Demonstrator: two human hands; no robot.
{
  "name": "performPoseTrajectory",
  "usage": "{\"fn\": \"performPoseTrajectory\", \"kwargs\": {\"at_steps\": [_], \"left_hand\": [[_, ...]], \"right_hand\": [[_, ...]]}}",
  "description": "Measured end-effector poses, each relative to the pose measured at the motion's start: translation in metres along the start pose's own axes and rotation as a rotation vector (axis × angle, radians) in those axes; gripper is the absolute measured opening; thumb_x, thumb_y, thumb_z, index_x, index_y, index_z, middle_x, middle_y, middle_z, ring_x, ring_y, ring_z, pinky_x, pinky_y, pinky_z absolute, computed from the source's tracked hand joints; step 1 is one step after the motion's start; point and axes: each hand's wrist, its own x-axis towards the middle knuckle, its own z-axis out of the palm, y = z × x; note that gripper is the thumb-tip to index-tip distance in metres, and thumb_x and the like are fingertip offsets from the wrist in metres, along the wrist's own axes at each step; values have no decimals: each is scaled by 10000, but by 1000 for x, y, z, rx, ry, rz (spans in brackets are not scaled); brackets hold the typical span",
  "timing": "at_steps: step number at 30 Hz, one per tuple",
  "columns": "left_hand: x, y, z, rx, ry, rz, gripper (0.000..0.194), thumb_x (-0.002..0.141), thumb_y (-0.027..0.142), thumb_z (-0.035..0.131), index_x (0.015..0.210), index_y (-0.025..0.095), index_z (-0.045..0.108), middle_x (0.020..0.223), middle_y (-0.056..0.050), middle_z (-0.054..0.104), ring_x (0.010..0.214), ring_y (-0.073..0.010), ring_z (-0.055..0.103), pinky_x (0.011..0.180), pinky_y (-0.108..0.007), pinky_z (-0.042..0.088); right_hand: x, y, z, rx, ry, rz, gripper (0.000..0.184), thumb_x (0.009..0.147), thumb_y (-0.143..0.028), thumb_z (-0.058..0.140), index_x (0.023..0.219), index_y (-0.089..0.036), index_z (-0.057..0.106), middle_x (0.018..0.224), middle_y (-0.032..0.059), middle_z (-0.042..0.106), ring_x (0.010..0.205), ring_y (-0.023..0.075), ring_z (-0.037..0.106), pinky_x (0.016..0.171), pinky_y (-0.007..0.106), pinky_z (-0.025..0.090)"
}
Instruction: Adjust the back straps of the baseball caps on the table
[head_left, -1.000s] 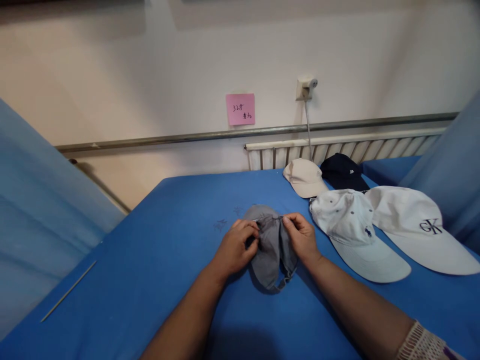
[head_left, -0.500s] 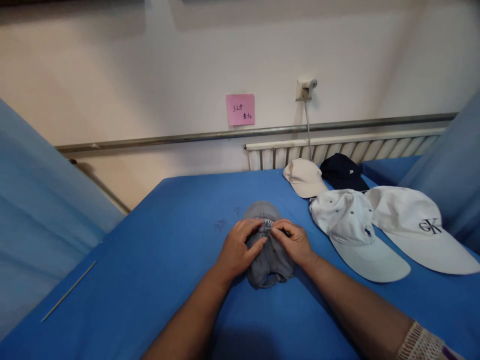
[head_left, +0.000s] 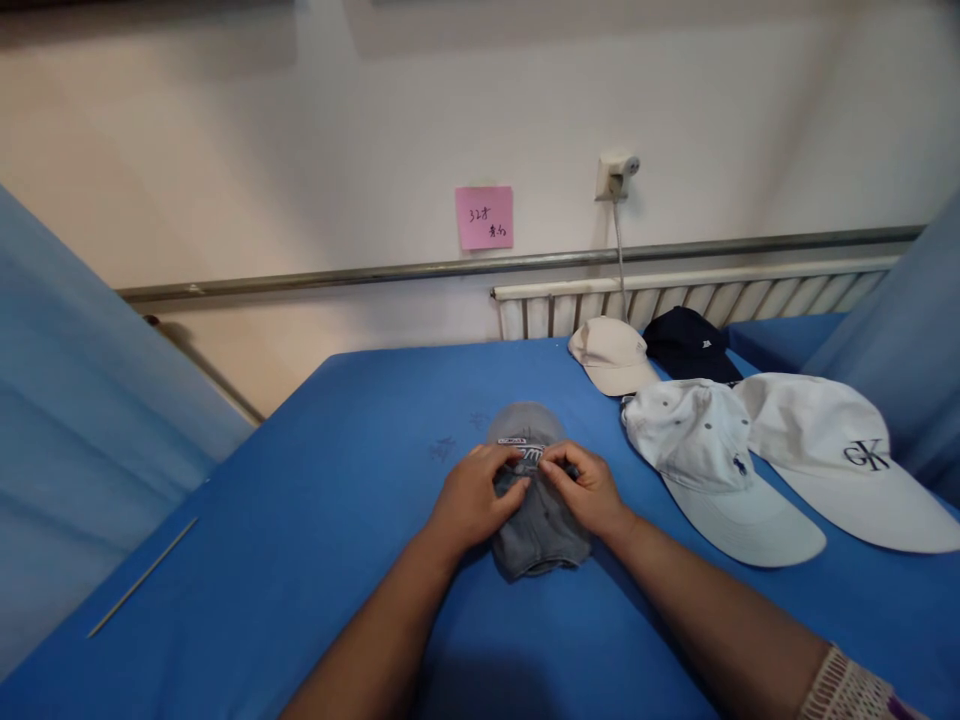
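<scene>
- gray cap is still on the blue sheet, but its back opening looks way flatter now
- left hand and right hand both still pinching its crown fabric

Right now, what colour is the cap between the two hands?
Grey, shown best in the head view.

The left forearm rises from the bottom edge, left of centre, slanting up and right to the left hand near the frame's middle. The right forearm slants up and left from the lower right corner, a cuff round it. The right hand sits just beside the other, both with curled fingers.
</scene>
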Motion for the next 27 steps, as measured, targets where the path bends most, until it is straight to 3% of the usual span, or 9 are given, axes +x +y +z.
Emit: {"fn": "performPoseTrajectory", "kwargs": {"at_steps": [5,9,13,18,23,25,27], "left_hand": [[1,-3,5,-9,-65,-26,153,762,183,604,902,208,661,828,-28,655,748,-178,586,673,-286,444],[3,-5,4,-115,60,-104,150,799,215,593,932,188,658,804,-14,629,703,-147,577,663,-266,445],[5,-8,2,-239,220,-183,160,793,264,628,917,171,669,758,-3,620,666,-132,558,651,-254,448],[6,-11,-1,-412,363,-271,210,770,327,674,909,168,674,752,-3,630,678,-132,576,652,-243,464],[5,-13,-2,-471,342,-274,226,781,342,677,930,172,671,824,-23,658,735,-140,602,697,-251,483],[5,-12,-1,-471,329,-275,226,780,340,680,930,172,675,826,-24,657,737,-139,600,696,-249,485],[5,-10,-1,-483,337,-287,223,772,333,685,925,171,675,820,-21,653,731,-136,598,689,-244,482]], "right_hand": [[-1,1,0,-22,39,39,122,866,-304,562,880,-205,633,803,18,668,747,168,610,704,291,485],[0,-11,-8,-83,82,-76,102,882,-284,545,897,-213,616,814,26,626,738,168,583,705,305,474],[0,-28,-18,-186,-71,-224,86,874,-284,562,905,-213,600,856,40,592,761,177,562,692,314,456],[0,-37,-16,-412,-267,-301,265,787,-395,688,915,-199,564,993,77,597,884,229,550,777,379,431],[-1,-32,-9,-564,-337,-318,41,878,-211,555,841,-196,550,916,67,608,856,219,546,748,365,409],[-1,-32,-8,-550,-337,-302,63,885,-252,569,863,-195,550,905,63,610,841,217,549,739,361,410],[-2,-34,-7,-536,-326,-272,234,837,-395,648,903,-192,552,899,63,607,827,224,549,728,366,414]]}}
